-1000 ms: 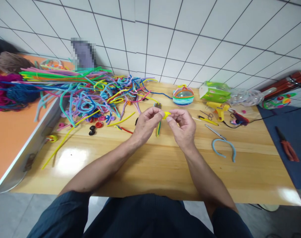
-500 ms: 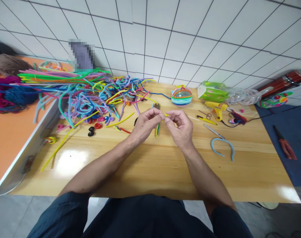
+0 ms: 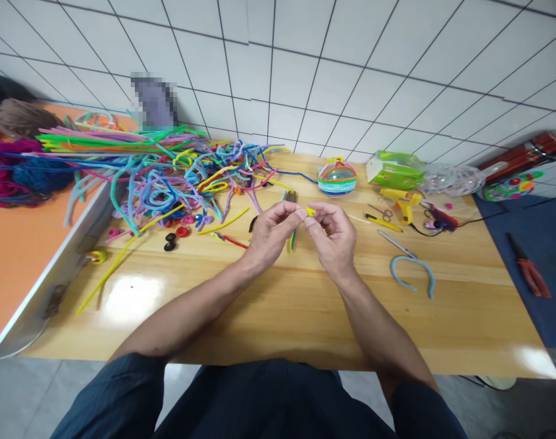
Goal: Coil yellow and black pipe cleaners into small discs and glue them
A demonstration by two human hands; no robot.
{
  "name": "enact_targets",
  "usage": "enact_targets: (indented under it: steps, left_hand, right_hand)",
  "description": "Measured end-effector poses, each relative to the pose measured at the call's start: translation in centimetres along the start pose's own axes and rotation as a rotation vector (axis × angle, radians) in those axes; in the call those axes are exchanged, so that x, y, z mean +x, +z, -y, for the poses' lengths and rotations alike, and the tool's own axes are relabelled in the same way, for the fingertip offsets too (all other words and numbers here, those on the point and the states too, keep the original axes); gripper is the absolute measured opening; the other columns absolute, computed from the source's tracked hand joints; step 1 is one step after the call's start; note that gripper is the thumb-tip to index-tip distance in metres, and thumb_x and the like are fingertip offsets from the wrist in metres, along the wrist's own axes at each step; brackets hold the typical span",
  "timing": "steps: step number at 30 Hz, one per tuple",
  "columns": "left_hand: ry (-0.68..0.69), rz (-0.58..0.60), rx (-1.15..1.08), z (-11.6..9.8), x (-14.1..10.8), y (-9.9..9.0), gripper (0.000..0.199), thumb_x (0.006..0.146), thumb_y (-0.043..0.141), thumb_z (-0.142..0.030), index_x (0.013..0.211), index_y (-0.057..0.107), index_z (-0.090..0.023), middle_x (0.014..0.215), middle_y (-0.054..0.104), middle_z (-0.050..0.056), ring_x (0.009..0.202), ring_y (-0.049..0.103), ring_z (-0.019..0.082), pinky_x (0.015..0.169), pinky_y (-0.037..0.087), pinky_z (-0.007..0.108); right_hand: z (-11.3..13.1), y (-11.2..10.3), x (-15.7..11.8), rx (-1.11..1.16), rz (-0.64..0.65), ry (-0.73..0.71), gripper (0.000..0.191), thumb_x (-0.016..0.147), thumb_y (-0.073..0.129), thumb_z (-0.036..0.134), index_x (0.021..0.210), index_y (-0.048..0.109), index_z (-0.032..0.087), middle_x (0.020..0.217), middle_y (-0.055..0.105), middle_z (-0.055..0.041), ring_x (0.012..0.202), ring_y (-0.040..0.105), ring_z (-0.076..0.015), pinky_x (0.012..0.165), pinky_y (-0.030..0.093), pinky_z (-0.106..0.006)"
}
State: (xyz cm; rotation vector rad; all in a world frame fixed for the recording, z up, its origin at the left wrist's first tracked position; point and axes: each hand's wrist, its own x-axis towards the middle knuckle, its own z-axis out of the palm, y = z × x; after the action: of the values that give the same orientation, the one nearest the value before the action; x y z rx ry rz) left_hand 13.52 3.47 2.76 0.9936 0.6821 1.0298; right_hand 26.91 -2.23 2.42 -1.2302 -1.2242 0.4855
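Note:
Between my fingertips is a small bent piece of yellow pipe cleaner [image 3: 310, 211]. My left hand [image 3: 276, 230] pinches it from one side, and my right hand [image 3: 331, 235] pinches it from the other, thumbs almost touching. Just behind and below the hands lie pliers [image 3: 291, 196] with green-yellow handles, partly hidden by my left hand. Farther back stands a round ornament [image 3: 336, 178] wrapped in coloured pipe cleaners, with a yellow bit on top.
At left lies a tangled heap of pipe cleaners [image 3: 163, 189], with black buttons [image 3: 169, 242] before it. On the right are a yellow glue gun [image 3: 403, 202], scissors [image 3: 386, 213], a yellow cutter [image 3: 384, 222], a curved blue pipe cleaner [image 3: 413, 261] and a green box [image 3: 394, 169].
The yellow piece shows more clearly above my fingertips, apparently turned a little between them. Both hands stay nearly in place; the whole view has shifted slightly.

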Motion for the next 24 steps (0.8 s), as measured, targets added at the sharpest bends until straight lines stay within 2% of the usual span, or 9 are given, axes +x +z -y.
enact_targets:
  steps: [3,8,12,16,19,24]
  left_hand:
    - [-0.016,0.006,-0.016,0.0,-0.1,0.0,0.041,0.07,0.099,-0.05,0.085,0.079,-0.017,0.065,0.057,-0.005,0.056,0.04,0.007,0.053,0.031,0.021]
    - [-0.056,-0.029,-0.118,0.0,-0.4,0.5,0.044,0.067,0.1,-0.051,0.082,0.077,-0.016,0.063,0.054,-0.006,0.053,0.036,0.005,0.049,0.029,0.02]
    - [-0.092,-0.058,-0.144,0.0,-0.5,0.8,0.048,0.066,0.099,-0.056,0.082,0.075,-0.017,0.063,0.054,-0.006,0.052,0.036,0.005,0.048,0.029,0.02]
    - [-0.12,0.049,-0.058,-0.5,-0.1,0.4,0.045,0.071,0.095,-0.055,0.084,0.074,-0.018,0.06,0.051,-0.007,0.052,0.039,0.007,0.05,0.031,0.021]
    - [-0.112,0.142,0.023,-1.0,0.3,-0.1,0.041,0.072,0.096,-0.05,0.084,0.073,-0.018,0.062,0.053,-0.007,0.053,0.039,0.006,0.052,0.031,0.022]
    - [-0.091,0.16,0.075,-1.4,0.4,-0.3,0.036,0.076,0.092,-0.049,0.081,0.073,-0.018,0.06,0.05,-0.007,0.053,0.036,0.007,0.052,0.027,0.024]
  right_hand:
    - [-0.1,-0.2,0.0,-0.045,0.025,-0.019,0.014,0.099,0.072,0.031,0.112,0.077,0.028,0.085,0.067,0.0026,0.074,0.062,-0.0136,0.07,0.053,-0.03]
    - [-0.5,0.4,-0.3,-0.045,-0.004,-0.048,0.011,0.099,0.072,0.029,0.109,0.077,0.028,0.085,0.067,0.0023,0.075,0.061,-0.014,0.072,0.052,-0.031]
    - [-0.5,0.4,-0.2,-0.022,-0.011,-0.003,0.01,0.098,0.073,0.029,0.106,0.077,0.027,0.082,0.065,0.0027,0.073,0.06,-0.0136,0.07,0.051,-0.03]
    - [-0.2,-0.6,0.5,0.009,0.058,0.077,0.009,0.096,0.073,0.029,0.104,0.077,0.026,0.079,0.065,0.0038,0.068,0.059,-0.0123,0.065,0.048,-0.028]
    - [0.1,-1.4,0.9,-0.014,0.118,0.073,0.009,0.096,0.074,0.027,0.104,0.077,0.026,0.08,0.066,0.0042,0.069,0.059,-0.0117,0.066,0.049,-0.028]
    - [0.3,-1.6,1.1,-0.018,0.14,0.047,0.013,0.093,0.074,0.025,0.106,0.075,0.026,0.08,0.066,0.0046,0.07,0.061,-0.0122,0.067,0.051,-0.028]
